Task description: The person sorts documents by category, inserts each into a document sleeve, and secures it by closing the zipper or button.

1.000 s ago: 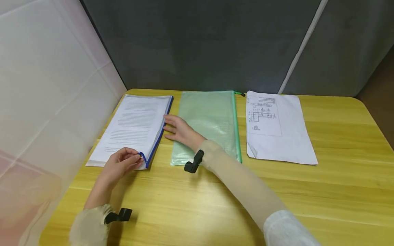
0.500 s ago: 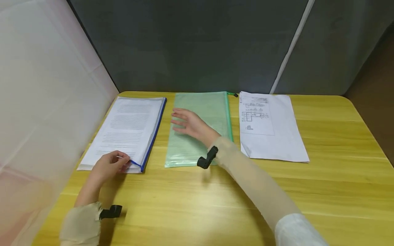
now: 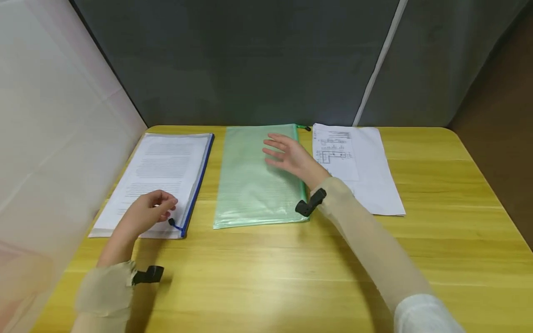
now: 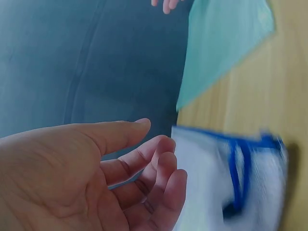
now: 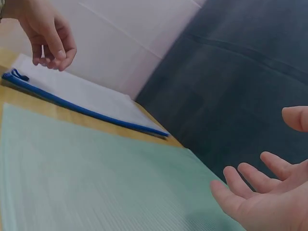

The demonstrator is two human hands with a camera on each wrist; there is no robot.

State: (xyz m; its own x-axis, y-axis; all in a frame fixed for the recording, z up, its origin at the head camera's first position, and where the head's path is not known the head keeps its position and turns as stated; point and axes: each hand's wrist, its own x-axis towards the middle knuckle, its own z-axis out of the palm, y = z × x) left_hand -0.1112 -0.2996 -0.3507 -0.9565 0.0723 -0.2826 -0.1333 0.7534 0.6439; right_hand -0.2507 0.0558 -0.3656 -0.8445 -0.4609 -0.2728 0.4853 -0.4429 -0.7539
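A clear zip document pouch (image 3: 195, 189) with a blue zip edge lies at the left, printed sheets (image 3: 162, 159) showing through it. Over its lower part hovers my left hand (image 3: 147, 210), fingers loosely curled and holding nothing. The blue zip pull (image 3: 171, 222) lies free beside those fingers; the left wrist view shows its cord (image 4: 238, 178) blurred. In the middle is a flat green zip pouch (image 3: 254, 185), its pull (image 3: 307, 128) at the top right corner. My right hand (image 3: 293, 157) is above this pouch, fingers spread and relaxed, with nothing in them.
Right of the green pouch lie loose white sheets (image 3: 370, 171) with a printed drawing, partly covered by my right forearm. The wooden table (image 3: 250, 277) meets a dark grey partition (image 3: 250, 64) at the back and a pale curtain (image 3: 62, 115) on the left.
My left hand has let go of the blue zip pull and lifted slightly. My right hand has moved from the blue zip edge rightward over the green pouch. The view has shifted right.
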